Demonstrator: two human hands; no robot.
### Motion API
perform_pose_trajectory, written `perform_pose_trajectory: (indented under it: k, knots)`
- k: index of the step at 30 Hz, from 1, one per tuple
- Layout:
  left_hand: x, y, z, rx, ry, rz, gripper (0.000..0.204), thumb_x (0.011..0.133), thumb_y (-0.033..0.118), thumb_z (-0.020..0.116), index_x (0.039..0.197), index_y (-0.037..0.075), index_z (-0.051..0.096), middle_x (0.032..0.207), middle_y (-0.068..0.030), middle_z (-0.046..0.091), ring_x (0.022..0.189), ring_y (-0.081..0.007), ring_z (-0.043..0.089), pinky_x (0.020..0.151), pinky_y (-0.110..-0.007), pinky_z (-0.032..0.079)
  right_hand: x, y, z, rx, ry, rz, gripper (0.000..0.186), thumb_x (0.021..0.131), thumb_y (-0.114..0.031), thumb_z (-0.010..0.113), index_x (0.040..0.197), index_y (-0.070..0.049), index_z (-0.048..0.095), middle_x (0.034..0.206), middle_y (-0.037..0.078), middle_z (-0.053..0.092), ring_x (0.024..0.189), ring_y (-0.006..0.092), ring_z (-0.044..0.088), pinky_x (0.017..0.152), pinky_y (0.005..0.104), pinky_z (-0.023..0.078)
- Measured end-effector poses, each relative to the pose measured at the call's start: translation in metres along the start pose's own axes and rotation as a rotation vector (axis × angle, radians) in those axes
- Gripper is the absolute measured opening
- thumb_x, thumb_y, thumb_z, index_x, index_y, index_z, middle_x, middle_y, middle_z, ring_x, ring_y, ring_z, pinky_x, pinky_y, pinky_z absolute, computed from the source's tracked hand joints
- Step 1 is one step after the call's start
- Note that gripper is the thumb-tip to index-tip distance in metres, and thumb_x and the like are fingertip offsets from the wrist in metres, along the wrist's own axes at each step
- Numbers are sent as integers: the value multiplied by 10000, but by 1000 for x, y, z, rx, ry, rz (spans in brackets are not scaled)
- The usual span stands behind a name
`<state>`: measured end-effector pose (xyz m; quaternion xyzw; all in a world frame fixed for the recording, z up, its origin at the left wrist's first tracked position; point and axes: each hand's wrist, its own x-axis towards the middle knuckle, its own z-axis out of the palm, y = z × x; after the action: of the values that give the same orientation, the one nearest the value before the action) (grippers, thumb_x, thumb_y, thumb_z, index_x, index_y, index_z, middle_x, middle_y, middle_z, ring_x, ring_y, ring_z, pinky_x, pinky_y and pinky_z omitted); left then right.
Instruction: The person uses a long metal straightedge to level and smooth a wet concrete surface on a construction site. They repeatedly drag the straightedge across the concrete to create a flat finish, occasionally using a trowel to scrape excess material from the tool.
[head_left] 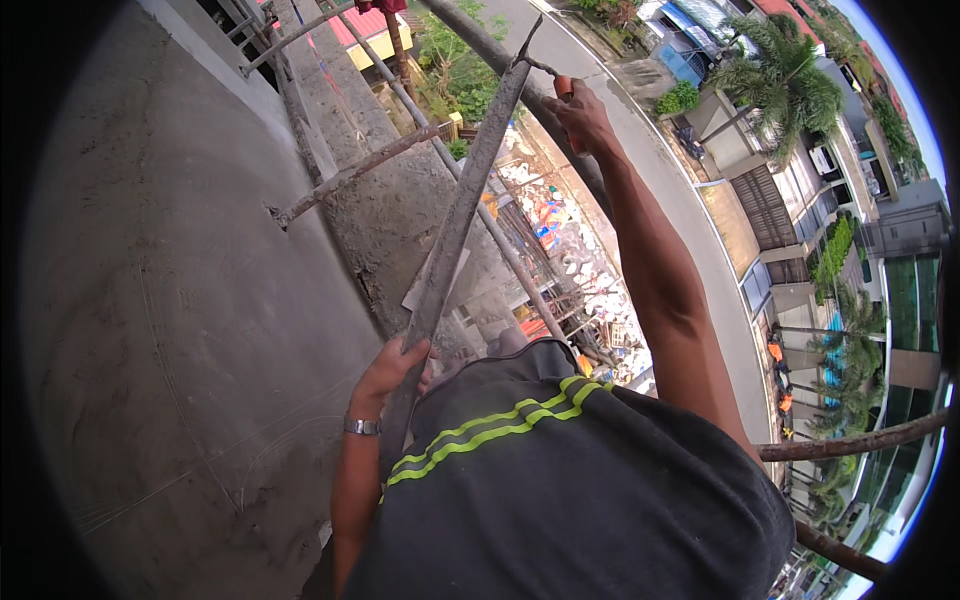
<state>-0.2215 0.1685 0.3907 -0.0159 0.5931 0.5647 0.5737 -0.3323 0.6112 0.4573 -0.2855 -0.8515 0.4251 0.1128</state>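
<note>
My left hand [388, 370], with a metal watch on its wrist, is wrapped round the lower part of a long cement-coated straightedge [463, 215]. The bar slants up and away from my body. At its far end, my right hand [585, 122] grips the orange handle of a trowel [541, 66]. The trowel's thin grey blade shows nearly edge-on and appears to touch the bar's tip. My right arm is stretched out; the fingers' far side is hidden.
A grey plastered wall [190, 300] fills the left, with a rusty bar [360, 178] sticking out of it. Scaffold pipes [500, 240] cross ahead and at the lower right. Far below lie rubble [590, 270] and a street [690, 215] with houses beyond.
</note>
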Motion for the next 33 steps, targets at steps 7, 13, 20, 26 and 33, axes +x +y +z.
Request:
perform_pose_trajectory:
  k: [7, 13, 20, 26, 33]
  knots:
    - [-11, 10, 9, 30, 112, 59, 310, 964, 347, 569, 987, 42, 516, 674, -51, 578, 535, -145, 583, 504, -281, 498, -17, 8, -1, 41, -39, 29, 433, 790, -190, 588, 1139, 45, 484, 851, 181, 624, 641, 230, 623, 557, 353, 490]
    - [-9, 11, 14, 77, 148, 49, 303, 974, 340, 552, 946, 39, 525, 677, -50, 577, 542, -133, 568, 501, -286, 494, -30, 6, -2, 111, -1, 20, 423, 817, -165, 549, 1191, 21, 481, 875, 216, 651, 675, 245, 666, 525, 340, 509]
    - [-4, 1, 13, 83, 142, 37, 407, 944, 438, 577, 940, 35, 518, 640, -62, 554, 495, -141, 534, 474, -283, 463, -21, 16, 5, 2, 116, -120, 609, 853, -241, 632, 1391, -70, 404, 973, 211, 659, 757, 274, 674, 624, 380, 529]
    - [-3, 6, 13, 95, 168, 0, 397, 947, 434, 573, 913, 43, 510, 635, -67, 552, 488, -145, 529, 469, -283, 457, -12, 32, 24, 97, 175, -268, 660, 946, -488, 501, 1446, -92, 335, 1362, 250, 486, 1261, 380, 481, 1034, 427, 383]
    - [-2, -1, 9, 73, 140, -12, 378, 954, 420, 566, 918, 49, 508, 634, -67, 547, 491, -144, 526, 470, -281, 451, -13, 31, 29, 139, 250, -316, 655, 951, -457, 503, 1428, -41, 339, 1323, 256, 517, 1207, 401, 523, 998, 431, 413]
